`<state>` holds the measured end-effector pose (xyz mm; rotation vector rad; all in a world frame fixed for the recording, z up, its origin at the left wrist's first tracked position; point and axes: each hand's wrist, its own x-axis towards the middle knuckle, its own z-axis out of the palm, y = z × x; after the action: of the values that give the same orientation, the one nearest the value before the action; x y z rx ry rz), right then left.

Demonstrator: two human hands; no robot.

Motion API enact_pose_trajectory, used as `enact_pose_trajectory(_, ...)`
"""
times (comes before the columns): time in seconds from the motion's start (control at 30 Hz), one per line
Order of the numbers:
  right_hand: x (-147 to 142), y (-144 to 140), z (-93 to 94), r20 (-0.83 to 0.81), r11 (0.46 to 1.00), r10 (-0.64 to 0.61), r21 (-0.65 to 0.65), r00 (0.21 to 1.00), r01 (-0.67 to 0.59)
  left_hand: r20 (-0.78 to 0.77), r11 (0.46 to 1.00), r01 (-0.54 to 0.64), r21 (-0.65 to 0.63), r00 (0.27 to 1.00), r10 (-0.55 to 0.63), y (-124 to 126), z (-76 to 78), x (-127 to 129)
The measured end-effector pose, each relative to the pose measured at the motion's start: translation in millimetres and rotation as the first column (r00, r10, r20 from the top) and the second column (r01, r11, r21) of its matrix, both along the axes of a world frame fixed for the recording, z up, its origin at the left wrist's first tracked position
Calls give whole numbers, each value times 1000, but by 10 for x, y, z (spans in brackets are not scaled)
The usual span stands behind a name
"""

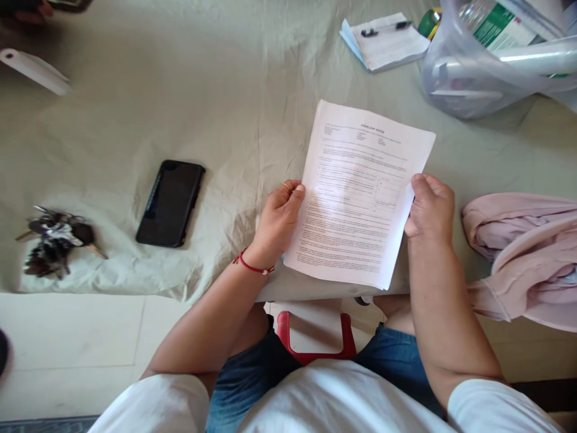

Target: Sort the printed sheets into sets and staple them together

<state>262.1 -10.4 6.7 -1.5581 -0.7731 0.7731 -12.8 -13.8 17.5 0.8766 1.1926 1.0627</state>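
A stack of printed sheets (356,198), headed "Overleaf Notes", is held tilted above the front edge of the table. My left hand (282,213) grips its left side, thumb on top and the other fingers partly hidden beneath. On the opposite side, my right hand (430,204) pinches the right edge between thumb and curled fingers. Small print fills most of the top page. A ring and a red bracelet are on my left hand and wrist.
A black phone (171,203) and a key bunch (58,240) lie left on the cloth-covered table (234,78). Behind are a notepad (396,45) with a pen (385,29), and a plastic bag (469,84). Pink fabric (527,252) lies right; a white object (36,71) sits far left.
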Motion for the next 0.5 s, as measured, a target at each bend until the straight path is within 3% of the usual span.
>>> enact_pose_trajectory(0.2, 152, 27, -50, 6, 1000, -9, -1, 1000, 9, -9, 998, 48, -46, 999, -48, 3, 3, -8)
enact_pose_trajectory(0.5, 239, 35, -43, 64, 999, 26, -32, 998, -24, 160, 986, 157, -62, 976, -145, 2, 3, -10)
